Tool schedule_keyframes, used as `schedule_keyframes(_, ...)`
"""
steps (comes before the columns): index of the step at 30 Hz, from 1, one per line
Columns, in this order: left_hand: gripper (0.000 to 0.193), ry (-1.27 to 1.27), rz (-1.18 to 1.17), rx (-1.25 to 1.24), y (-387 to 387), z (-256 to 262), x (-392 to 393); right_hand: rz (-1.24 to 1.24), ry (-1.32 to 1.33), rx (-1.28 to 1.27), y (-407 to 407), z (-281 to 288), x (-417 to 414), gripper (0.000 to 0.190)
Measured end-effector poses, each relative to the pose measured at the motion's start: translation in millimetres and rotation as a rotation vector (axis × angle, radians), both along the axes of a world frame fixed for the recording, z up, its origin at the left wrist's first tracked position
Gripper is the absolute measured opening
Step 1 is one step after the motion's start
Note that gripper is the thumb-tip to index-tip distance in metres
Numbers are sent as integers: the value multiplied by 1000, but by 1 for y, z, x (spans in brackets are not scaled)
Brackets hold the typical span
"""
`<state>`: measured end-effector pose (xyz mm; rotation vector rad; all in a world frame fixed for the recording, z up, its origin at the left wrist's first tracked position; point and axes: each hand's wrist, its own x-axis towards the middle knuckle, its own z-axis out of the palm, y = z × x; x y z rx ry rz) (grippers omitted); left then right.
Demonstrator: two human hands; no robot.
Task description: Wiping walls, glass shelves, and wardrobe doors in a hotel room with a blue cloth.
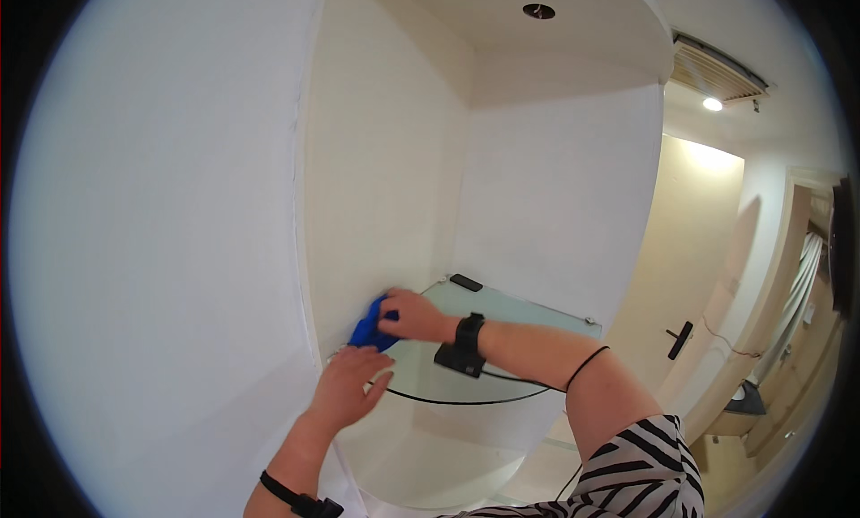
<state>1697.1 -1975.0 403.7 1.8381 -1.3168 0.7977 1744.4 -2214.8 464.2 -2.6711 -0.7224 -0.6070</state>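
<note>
A blue cloth (368, 328) is bunched under the fingers of my right hand (411, 314), against the left wall of the niche at the edge of a glass corner shelf (463, 383). My right forearm reaches across above the glass. Just below the cloth, my left hand (349, 385) is by the shelf's front left corner, fingers spread and nothing visible in it. Whether its fingertips touch the cloth or the glass, I cannot tell. A small black oblong object (465, 282) lies at the shelf's back corner.
Metal clips (590, 321) hold the shelf to the niche walls. A lower curved ledge (437, 467) sits beneath it. A black cable (514, 378) runs from the device on my right wrist. To the right is a cream door (692, 249) with a black handle (680, 340).
</note>
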Motion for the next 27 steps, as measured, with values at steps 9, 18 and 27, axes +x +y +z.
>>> schedule_keyframes(9,19,-48,75,142,-2,8,7,-455,124,-91,-98,-17,40,45)
schedule_keyframes(18,24,173,2,178,-15,23,39,-180,80,-252,-31,-13,-21,48)
schedule_keyframes(27,30,139,38,209,-10,17,34,-389,190,-248,-113,3,-82,47)
